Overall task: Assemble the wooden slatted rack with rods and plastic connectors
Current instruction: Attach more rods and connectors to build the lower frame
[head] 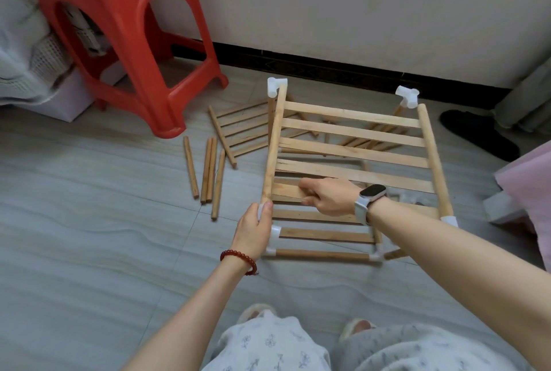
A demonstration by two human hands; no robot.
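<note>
Left hand (254, 229) grip clamped on white connector (262, 212) at slatted panel (351, 144) corner; right hand (326, 195) grip clamped on 1 slat (286, 190); 4 loose rods (205, 174) on floor (89, 251).

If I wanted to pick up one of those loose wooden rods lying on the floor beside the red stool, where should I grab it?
Probably the middle of the leftmost loose round wooden rod, with a pinch grip from above. It lies flat on the grey floor slightly apart from the other rods, so fingers fit on both sides, and a middle hold should keep it level.
</note>
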